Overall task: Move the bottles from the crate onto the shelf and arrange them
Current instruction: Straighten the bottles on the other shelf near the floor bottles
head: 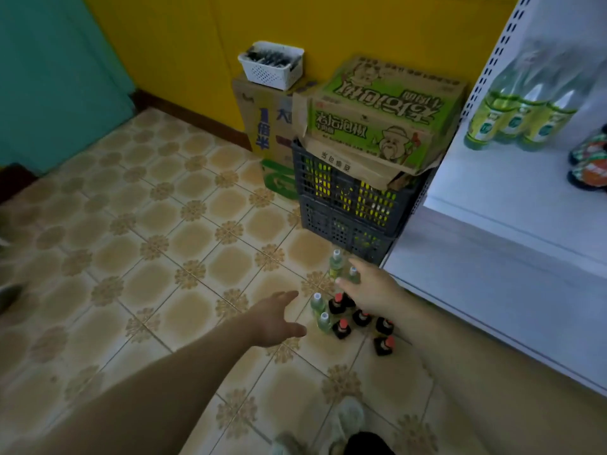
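Observation:
Several small bottles stand on the tiled floor beside the white shelf point(486, 277): clear green ones with white caps point(318, 303) and dark ones with red caps point(341, 328). My left hand point(277, 318) hovers just left of them, fingers apart, holding nothing. My right hand point(371, 290) reaches over the group, fingers spread near a green bottle point(335, 266), and nothing is gripped. A dark plastic crate point(345, 208) stands behind the bottles against the shelf. Three tall green-labelled bottles point(519, 116) stand on an upper shelf board.
Cardboard boxes point(377, 126) lie on the crate, another carton point(262, 126) with a white basket point(271, 65) stands to its left against the yellow wall. Dark bottles point(589, 165) sit at the shelf's right edge. My shoe point(348, 418) is at the bottom.

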A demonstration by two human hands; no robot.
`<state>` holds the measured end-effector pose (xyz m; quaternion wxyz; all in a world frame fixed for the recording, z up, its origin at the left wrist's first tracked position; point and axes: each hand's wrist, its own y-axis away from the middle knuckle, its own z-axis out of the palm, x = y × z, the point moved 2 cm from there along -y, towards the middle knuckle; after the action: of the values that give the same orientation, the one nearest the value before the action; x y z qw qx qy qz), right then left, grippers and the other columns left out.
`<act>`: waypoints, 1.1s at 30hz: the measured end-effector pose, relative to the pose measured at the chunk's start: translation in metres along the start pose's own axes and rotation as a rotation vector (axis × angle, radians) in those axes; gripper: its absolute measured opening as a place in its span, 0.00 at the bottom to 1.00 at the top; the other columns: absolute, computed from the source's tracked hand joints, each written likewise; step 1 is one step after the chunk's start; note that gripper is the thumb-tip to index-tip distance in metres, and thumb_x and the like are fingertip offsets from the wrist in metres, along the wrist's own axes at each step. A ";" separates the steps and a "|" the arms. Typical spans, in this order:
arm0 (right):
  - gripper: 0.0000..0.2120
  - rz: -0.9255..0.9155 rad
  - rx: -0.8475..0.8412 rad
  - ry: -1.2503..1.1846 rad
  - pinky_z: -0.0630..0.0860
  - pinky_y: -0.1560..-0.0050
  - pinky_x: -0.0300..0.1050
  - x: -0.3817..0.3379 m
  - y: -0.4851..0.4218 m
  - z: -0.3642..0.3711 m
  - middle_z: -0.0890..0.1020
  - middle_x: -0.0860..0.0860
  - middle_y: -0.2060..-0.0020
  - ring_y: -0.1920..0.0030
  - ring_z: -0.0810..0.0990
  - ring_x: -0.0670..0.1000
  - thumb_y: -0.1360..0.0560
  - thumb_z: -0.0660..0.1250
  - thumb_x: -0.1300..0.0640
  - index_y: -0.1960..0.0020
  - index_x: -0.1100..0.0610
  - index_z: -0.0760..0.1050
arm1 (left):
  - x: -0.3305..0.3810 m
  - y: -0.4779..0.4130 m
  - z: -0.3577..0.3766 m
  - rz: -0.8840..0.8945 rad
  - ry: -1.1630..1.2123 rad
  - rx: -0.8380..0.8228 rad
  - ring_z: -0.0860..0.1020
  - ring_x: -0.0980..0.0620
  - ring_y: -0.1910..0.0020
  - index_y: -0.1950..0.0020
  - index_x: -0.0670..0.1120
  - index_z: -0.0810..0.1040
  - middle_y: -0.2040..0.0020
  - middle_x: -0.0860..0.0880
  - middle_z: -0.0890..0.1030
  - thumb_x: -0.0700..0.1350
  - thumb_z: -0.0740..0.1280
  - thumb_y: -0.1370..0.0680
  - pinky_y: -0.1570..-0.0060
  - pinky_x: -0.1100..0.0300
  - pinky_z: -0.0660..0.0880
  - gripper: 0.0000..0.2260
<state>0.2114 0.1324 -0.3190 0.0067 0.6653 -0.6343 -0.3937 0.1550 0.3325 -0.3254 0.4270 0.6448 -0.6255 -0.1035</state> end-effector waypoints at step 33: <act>0.15 0.000 -0.074 -0.118 0.74 0.50 0.50 0.234 -0.336 0.352 0.80 0.53 0.48 0.47 0.77 0.54 0.25 0.69 0.54 0.40 0.56 0.74 | -0.200 -0.486 0.307 -0.074 0.383 -0.237 0.71 0.49 0.43 0.23 0.52 0.48 0.38 0.47 0.71 0.40 0.70 0.25 0.52 0.61 0.65 0.39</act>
<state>0.2792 0.1719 -0.8534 -0.0062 0.6404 -0.6184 -0.4555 0.2595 0.3111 -0.9245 0.6067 0.6203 -0.4925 -0.0673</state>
